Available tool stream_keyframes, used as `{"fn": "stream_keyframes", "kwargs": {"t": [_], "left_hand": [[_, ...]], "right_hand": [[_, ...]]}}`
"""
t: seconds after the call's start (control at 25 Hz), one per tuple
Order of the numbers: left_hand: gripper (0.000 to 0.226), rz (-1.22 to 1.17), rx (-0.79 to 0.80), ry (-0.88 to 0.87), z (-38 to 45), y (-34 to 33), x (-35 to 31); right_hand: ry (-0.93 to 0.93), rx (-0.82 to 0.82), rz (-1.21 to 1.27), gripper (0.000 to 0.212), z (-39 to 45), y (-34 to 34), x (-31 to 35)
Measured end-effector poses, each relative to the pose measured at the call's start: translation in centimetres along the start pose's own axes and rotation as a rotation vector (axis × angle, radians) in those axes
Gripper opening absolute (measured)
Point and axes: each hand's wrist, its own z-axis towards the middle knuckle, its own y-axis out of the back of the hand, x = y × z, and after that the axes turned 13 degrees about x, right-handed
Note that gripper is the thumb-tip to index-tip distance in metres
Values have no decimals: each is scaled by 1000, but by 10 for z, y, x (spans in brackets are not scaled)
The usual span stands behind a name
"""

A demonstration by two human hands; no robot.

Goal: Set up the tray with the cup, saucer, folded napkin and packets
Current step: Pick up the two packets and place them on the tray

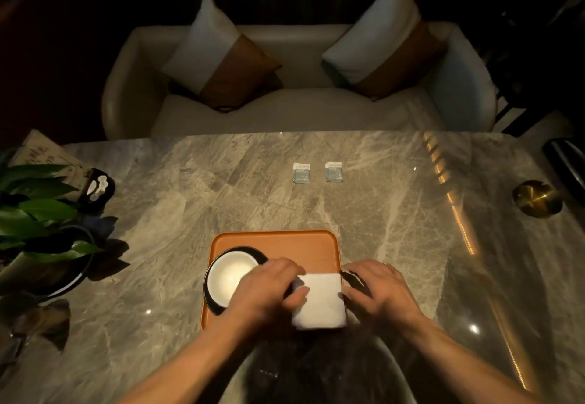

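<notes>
- While both hands press on the napkin (318, 300) at the tray's (278, 240) right side, left hand (269, 289) pinches its edge, right hand (376, 289) lies flat, fingers relaxed.
- Saucer (229, 277) on the tray's left; packets (301, 173) well beyond the tray.

A dim room with a grey, veined marble table (221, 188) whose polished top reflects a line of small warm lights along its right side. Beyond the table's far edge stands a cream two-seat sofa (285, 109) with two cushions (218, 55), each white and brown and propped on a corner, against a dark wall. On the table's left edge sits a leafy green plant (38, 213) in a dark pot beside a small dark holder (96, 186) and a printed card (44, 153), and near the right edge lies a round brass disc (536, 198).
</notes>
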Motion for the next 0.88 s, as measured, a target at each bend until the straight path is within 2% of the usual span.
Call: {"fn": "stream_keyframes", "kwargs": {"t": [0.12, 0.28, 0.56, 0.88], "left_hand": [[44, 133, 151, -15, 35, 47, 19], [43, 191, 352, 99, 87, 86, 45], [46, 161, 374, 292, 177, 112, 80], [60, 91, 309, 335, 261, 121, 121]], "right_hand": [[5, -6, -57, 49, 21, 38, -8], [-9, 3, -117, 40, 63, 87, -30], [-91, -22, -125, 37, 142, 154, -55], [-105, -11, -229, 40, 227, 172, -59]]}}
